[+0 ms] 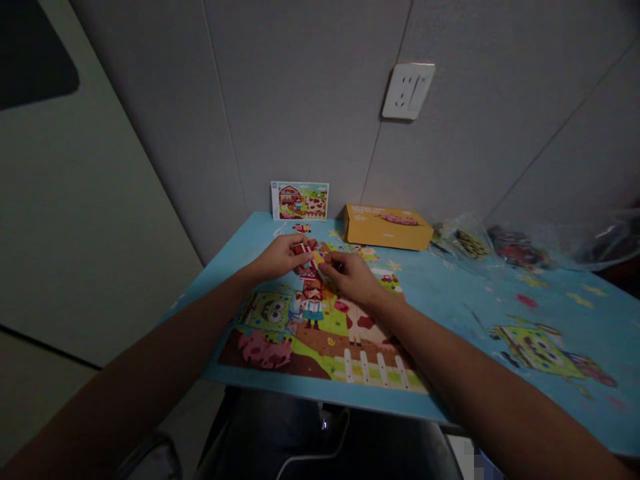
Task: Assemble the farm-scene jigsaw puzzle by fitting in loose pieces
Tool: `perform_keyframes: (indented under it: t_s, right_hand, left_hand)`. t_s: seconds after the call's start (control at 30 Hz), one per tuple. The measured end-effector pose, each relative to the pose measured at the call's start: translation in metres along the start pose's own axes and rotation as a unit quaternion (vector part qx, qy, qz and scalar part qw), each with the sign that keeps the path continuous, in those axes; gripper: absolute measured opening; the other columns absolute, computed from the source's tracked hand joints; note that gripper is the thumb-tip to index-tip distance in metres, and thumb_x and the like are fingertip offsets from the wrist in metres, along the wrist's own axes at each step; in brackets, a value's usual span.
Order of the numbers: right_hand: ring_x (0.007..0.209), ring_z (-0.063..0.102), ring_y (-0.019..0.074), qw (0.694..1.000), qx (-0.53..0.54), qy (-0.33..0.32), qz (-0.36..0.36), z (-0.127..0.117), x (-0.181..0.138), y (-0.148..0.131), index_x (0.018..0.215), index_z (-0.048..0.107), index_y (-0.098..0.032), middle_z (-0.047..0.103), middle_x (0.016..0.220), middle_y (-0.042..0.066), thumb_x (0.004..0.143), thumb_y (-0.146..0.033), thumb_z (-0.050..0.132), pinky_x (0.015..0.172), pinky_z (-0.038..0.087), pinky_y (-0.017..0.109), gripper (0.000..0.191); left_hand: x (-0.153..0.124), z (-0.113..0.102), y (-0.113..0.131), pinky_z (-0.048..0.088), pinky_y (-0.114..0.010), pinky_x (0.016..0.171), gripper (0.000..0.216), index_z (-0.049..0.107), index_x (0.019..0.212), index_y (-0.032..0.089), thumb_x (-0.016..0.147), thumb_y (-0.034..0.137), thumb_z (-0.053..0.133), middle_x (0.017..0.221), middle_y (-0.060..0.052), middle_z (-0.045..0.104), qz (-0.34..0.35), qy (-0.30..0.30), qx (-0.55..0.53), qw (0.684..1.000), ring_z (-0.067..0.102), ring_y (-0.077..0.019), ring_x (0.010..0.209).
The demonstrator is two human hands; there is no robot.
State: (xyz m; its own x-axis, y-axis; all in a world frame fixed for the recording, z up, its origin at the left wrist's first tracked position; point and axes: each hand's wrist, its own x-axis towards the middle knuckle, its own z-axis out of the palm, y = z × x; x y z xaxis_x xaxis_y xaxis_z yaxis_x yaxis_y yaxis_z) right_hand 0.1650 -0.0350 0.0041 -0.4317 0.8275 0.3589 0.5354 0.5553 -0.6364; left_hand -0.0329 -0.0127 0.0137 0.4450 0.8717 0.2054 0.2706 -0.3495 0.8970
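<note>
A partly assembled farm jigsaw puzzle (320, 343) lies on the blue table, showing a farmer, a cow, a pig and a white fence. My left hand (280, 258) is closed on a red-and-white puzzle piece (300, 249) above the puzzle's upper left part. Close beside it, my right hand (354, 279) pinches a small yellowish puzzle piece (319, 259). The two pieces are near each other; whether they touch I cannot tell. Behind my left hand lies a loose red piece (301, 228). My right hand and forearm hide part of the puzzle's right side.
A reference picture card (303, 201) leans against the wall at the back. To its right stands an orange box (387, 228), followed by clear plastic bags (470, 241) of pieces. The blue table (450, 313) has printed cartoon figures. A wall socket (409, 91) is above.
</note>
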Motion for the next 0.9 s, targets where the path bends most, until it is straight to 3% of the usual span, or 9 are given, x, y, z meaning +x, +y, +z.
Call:
perform_keyframes:
  t_s: [0.2,0.3,0.37,0.5,0.63,0.8,0.9]
  right_hand:
    - [0.054,0.042,0.0095,0.999,0.015,0.037,0.016,0.002,0.001,0.002,0.069,0.055,-0.016,0.051,0.06,-0.002,0.085,-0.031,0.05,0.054,0.028,0.023,0.023]
    - [0.058,0.046,0.0105,0.997,0.05,0.061,0.02,0.002,0.001,0.005,0.076,0.056,-0.017,0.054,0.065,-0.001,0.087,-0.031,0.049,0.057,0.032,0.023,0.02]
    - [0.061,0.047,0.0109,0.994,0.077,0.071,0.024,0.003,0.002,0.007,0.077,0.054,-0.017,0.053,0.066,-0.001,0.088,-0.031,0.046,0.059,0.033,0.023,0.02]
    - [0.061,0.045,0.0119,0.99,0.114,0.071,0.042,0.005,0.003,0.01,0.077,0.05,-0.018,0.05,0.065,-0.002,0.09,-0.033,0.042,0.059,0.033,0.024,0.021]
    - [0.059,0.044,0.0118,0.987,0.138,0.064,0.058,0.008,0.003,0.013,0.078,0.05,-0.019,0.048,0.064,-0.003,0.091,-0.035,0.042,0.058,0.033,0.024,0.023]
    - [0.06,0.044,0.0112,0.99,0.123,0.046,0.048,0.008,0.004,0.013,0.078,0.051,-0.018,0.049,0.064,-0.002,0.091,-0.035,0.043,0.058,0.033,0.024,0.023]
    - [0.059,0.043,0.0108,0.993,0.107,0.025,0.05,0.007,0.005,0.01,0.075,0.052,-0.017,0.05,0.064,-0.002,0.088,-0.032,0.047,0.056,0.033,0.023,0.021]
  left_hand:
    - [-0.002,0.001,0.006,0.039,-0.021,0.052,0.022,0.059,0.075,0.013,0.077,0.035,0.058,0.062,0.003,0.051,0.03,0.041,0.119,0.992,0.048,-0.0095,0.056]
    - [-0.003,0.002,0.009,0.039,-0.021,0.054,0.024,0.06,0.07,0.012,0.074,0.036,0.061,0.066,0.002,0.053,0.034,0.053,0.129,0.99,0.048,-0.0097,0.059]
    - [-0.003,0.004,0.01,0.038,-0.021,0.054,0.024,0.062,0.075,0.012,0.074,0.037,0.062,0.066,0.002,0.054,0.015,0.058,0.12,0.991,0.047,-0.0094,0.057]
    - [-0.004,0.008,0.005,0.038,-0.021,0.056,0.036,0.06,0.105,0.016,0.073,0.032,0.066,0.071,0.004,0.053,0.018,0.08,0.12,0.989,0.047,-0.0092,0.059]
    - [-0.007,0.007,0.001,0.039,-0.021,0.056,0.026,0.061,0.104,0.018,0.081,0.029,0.056,0.072,0.003,0.055,0.044,0.085,0.153,0.984,0.047,-0.0096,0.059]
    - [-0.008,0.005,0.003,0.045,-0.023,0.063,0.033,0.057,0.115,0.02,0.083,0.026,0.05,0.083,-0.001,0.061,0.063,0.088,0.184,0.977,0.055,-0.0125,0.069]
    - [-0.006,0.002,0.004,0.046,-0.024,0.063,0.034,0.054,0.115,0.018,0.083,0.028,0.048,0.084,-0.001,0.062,0.032,0.145,0.171,0.974,0.057,-0.013,0.067]
